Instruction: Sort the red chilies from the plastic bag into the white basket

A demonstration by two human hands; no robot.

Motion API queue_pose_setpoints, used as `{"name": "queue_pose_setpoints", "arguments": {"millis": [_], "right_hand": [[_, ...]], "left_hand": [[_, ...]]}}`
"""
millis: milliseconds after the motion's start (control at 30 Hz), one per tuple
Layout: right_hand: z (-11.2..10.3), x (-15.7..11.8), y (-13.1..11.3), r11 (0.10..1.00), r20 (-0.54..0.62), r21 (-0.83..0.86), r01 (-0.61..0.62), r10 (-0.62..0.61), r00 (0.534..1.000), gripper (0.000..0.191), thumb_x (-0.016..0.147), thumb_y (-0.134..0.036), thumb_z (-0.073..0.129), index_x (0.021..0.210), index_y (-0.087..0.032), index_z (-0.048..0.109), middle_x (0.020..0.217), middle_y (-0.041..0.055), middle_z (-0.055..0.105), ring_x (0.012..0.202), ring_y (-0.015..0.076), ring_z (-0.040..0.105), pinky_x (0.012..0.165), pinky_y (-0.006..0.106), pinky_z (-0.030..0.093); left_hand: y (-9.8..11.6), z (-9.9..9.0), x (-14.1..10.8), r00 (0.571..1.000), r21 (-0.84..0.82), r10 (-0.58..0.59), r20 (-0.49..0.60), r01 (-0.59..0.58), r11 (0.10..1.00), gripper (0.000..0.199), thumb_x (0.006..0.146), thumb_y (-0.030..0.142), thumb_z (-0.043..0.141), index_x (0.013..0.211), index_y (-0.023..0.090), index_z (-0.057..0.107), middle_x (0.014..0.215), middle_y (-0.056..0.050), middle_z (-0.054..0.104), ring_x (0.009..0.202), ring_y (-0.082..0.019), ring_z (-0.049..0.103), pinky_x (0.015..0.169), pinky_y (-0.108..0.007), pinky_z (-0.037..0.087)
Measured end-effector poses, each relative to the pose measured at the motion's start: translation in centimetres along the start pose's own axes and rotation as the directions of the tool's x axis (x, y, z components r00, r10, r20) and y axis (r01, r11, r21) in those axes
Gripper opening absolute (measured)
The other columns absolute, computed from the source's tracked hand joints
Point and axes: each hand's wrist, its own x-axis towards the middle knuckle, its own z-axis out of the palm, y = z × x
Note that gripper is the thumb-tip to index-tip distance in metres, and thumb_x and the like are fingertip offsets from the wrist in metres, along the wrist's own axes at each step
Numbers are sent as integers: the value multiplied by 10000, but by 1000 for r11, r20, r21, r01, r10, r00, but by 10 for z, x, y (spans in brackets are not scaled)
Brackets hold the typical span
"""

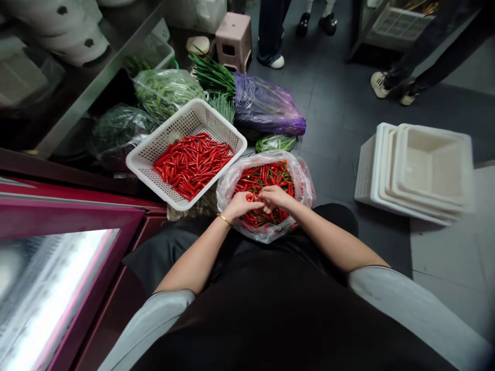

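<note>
Close together over an open clear plastic bag (305, 180), my left hand (240, 205) and my right hand (276, 197) meet at the fingertips. Red chili peppers with green stems (266, 174) fill the bag. A bit of red chili pepper shows at the fingers of my left hand, which are closed in a pinch. The fingers of my right hand are also pinched; what they hold is too small to make out. To the left, a white perforated basket (154, 141) holds a heap of red chili peppers (193, 162), mostly without green stems.
Bagged greens (168, 90) and a purple bag of long green stalks (266, 103) lie beyond the basket. A stool (234, 41) stands farther back. Stacked white bins (433, 165) are on the right. Other people's legs (273, 31) show at the top. A glass-topped cabinet (127, 226) is at left.
</note>
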Motion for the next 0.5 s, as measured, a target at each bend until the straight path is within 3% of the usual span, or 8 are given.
{"name": "queue_pose_setpoints", "arguments": {"millis": [67, 133, 200, 267, 300, 367, 433, 500], "right_hand": [[-3, -11, 6, 979, 31, 200, 25, -32, 999, 233, 799, -392, 610, 785, -192, 491, 531, -18, 608, 454, 148, 615, 437, 254, 521], [-1, -19, 14, 971, 56, 233, 61, -76, 996, 323, 794, -488, 614, 786, -190, 489, 528, -12, 608, 444, 146, 606, 429, 253, 510], [2, -24, 22, 980, 76, 116, 160, -169, 983, 413, 834, -580, 532, 767, -172, 526, 538, 9, 611, 450, 139, 594, 451, 251, 496], [2, -28, 27, 934, 22, -177, 309, -310, 950, 466, 892, -575, 444, 757, -150, 579, 600, 42, 635, 523, 139, 606, 509, 243, 479], [2, -28, 27, 861, -18, -373, 346, -379, 925, 468, 920, -540, 416, 773, -140, 609, 662, 65, 655, 585, 149, 619, 544, 246, 468], [-1, -26, 23, 634, -61, -724, 272, -452, 890, 448, 964, -447, 369, 854, -125, 661, 820, 119, 680, 722, 186, 639, 609, 265, 448], [-3, -20, 13, 418, -69, -898, 140, -447, 892, 412, 979, -366, 343, 991, -122, 674, 969, 158, 664, 829, 220, 638, 650, 284, 436], [-3, -8, 0, 288, -37, -952, 103, -443, 896, 366, 968, -310, 363, 1153, -155, 638, 1100, 168, 622, 918, 238, 623, 677, 288, 434]], "left_hand": [[-1, 7, 0, 995, -54, -53, 84, 58, 997, 321, 556, 350, 804, 614, 137, 571, 499, 53, 487, 453, -53, 364, 456, -213, 266], [-2, 9, -1, 977, -76, -131, 170, 146, 986, 358, 584, 394, 801, 598, 156, 534, 441, 70, 418, 386, -46, 309, 405, -220, 198], [-5, 8, -4, 934, -76, -197, 298, 229, 971, 412, 577, 423, 818, 577, 172, 492, 414, 75, 379, 345, -44, 284, 375, -224, 152], [-12, 10, -7, 883, -120, -219, 416, 292, 949, 451, 571, 445, 830, 563, 179, 466, 407, 71, 375, 331, -39, 272, 360, -221, 142], [-15, 12, -8, 865, -152, -226, 449, 323, 934, 468, 576, 459, 828, 551, 183, 452, 399, 70, 370, 325, -37, 261, 353, -219, 146], [-19, 15, -9, 861, -196, -252, 441, 366, 910, 496, 588, 480, 818, 525, 191, 420, 373, 68, 356, 312, -36, 249, 339, -217, 160], [-18, 14, -7, 898, -201, -276, 342, 357, 912, 496, 573, 452, 830, 525, 196, 408, 361, 66, 367, 302, -45, 280, 327, -214, 180], [-13, 5, -5, 946, -231, -264, 190, 305, 924, 460, 540, 378, 849, 564, 193, 428, 377, 71, 397, 308, -51, 323, 326, -204, 201]]}}
